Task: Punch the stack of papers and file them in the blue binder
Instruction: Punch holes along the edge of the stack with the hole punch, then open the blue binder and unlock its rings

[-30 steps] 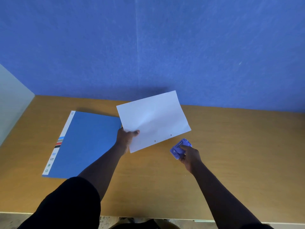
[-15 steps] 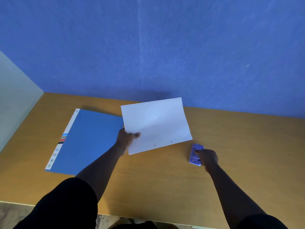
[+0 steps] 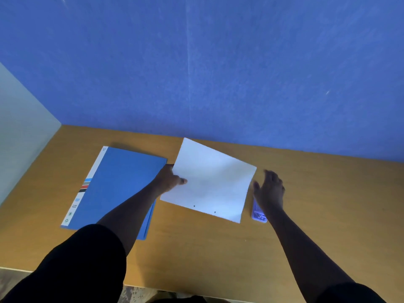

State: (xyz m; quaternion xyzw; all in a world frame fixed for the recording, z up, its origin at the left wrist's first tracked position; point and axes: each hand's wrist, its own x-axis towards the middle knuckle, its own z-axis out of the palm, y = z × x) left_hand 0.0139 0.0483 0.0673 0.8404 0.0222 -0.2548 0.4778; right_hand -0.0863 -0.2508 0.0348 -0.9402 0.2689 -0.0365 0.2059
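My left hand (image 3: 169, 179) grips the left edge of the white stack of papers (image 3: 214, 182), thumb on top, holding it tilted just above the desk. Two punched holes show near its front edge. The closed blue binder (image 3: 118, 186) lies flat on the desk to the left, its white spine strip facing left. My right hand (image 3: 270, 190) hovers beside the stack's right edge with fingers spread and nothing in it. The purple hole punch (image 3: 258, 213) lies on the desk just below that hand, partly hidden by the wrist.
The wooden desk (image 3: 328, 204) ends at a blue wall (image 3: 218, 73) behind the papers. A pale side panel (image 3: 19, 127) borders the desk on the left. The desk's front edge runs near my body.
My right hand set the hole punch down on the desk, let it go and rose toward the stack's right edge. My left hand turned the papers clockwise.
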